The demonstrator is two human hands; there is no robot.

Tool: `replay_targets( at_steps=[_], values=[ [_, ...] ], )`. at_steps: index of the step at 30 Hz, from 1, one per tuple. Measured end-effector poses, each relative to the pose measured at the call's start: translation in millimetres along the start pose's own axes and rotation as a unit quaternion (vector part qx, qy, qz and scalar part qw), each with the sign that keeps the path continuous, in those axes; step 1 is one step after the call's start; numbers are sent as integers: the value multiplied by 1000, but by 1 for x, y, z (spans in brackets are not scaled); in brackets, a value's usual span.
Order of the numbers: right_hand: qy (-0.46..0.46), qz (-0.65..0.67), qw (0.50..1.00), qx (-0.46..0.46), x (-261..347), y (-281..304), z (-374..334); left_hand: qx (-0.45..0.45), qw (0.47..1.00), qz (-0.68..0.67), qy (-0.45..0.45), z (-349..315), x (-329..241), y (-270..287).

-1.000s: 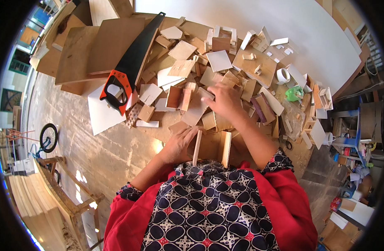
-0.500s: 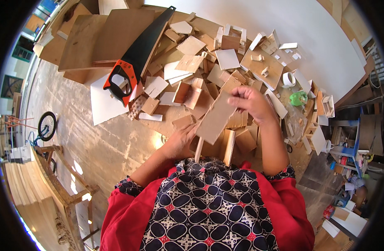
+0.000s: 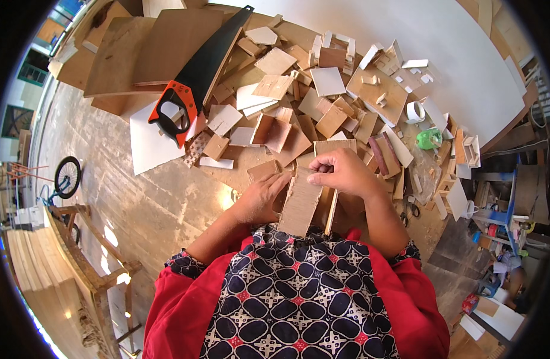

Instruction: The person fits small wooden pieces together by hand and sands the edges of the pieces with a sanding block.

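In front of my chest stands a small wooden frame, its right upright strip (image 3: pixel 331 212) showing edge-on. A rectangular plywood piece (image 3: pixel 300 203) with ragged edges lies tilted over the frame's left side. My right hand (image 3: pixel 344 173) pinches the upper end of this piece between thumb and bent fingers. On the left, my left hand (image 3: pixel 262 197) is closed around the frame's left side, fingertips close by the plywood's edge; its thumb is hidden. Just beyond my hands lies a heap of wood offcuts (image 3: pixel 332 121), with a dark reddish-brown rounded block (image 3: pixel 380 157) to the right.
A handsaw (image 3: pixel 180 110) with an orange and black handle leans on curved boards (image 3: pixel 178 45) at the far left. A white sheet (image 3: pixel 460 54) spans the far right. A tape roll (image 3: pixel 415 112), a green plastic container (image 3: pixel 429 139) and scissors (image 3: pixel 414 210) lie right.
My right hand has brought the plywood piece nearer and down onto the frame's left side, turning it more upright. The reddish-brown block has come into sight. My left hand has barely shifted.
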State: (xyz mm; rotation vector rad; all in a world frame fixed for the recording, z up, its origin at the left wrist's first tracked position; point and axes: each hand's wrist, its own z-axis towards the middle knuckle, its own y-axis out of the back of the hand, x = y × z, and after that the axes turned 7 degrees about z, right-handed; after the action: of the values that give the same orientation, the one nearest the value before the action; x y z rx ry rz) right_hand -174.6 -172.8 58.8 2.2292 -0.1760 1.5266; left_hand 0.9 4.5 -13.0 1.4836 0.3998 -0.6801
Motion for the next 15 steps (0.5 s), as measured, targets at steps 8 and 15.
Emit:
replay_targets(
  at_steps=[8, 15],
  values=[
    [21, 15, 999, 46, -14, 7, 3, -4, 1000, -6, -1, -1, -3, 2],
    [10, 6, 999, 32, -3, 4, 1, -6, 1000, -5, -2, -2, -2, 2]
  ],
)
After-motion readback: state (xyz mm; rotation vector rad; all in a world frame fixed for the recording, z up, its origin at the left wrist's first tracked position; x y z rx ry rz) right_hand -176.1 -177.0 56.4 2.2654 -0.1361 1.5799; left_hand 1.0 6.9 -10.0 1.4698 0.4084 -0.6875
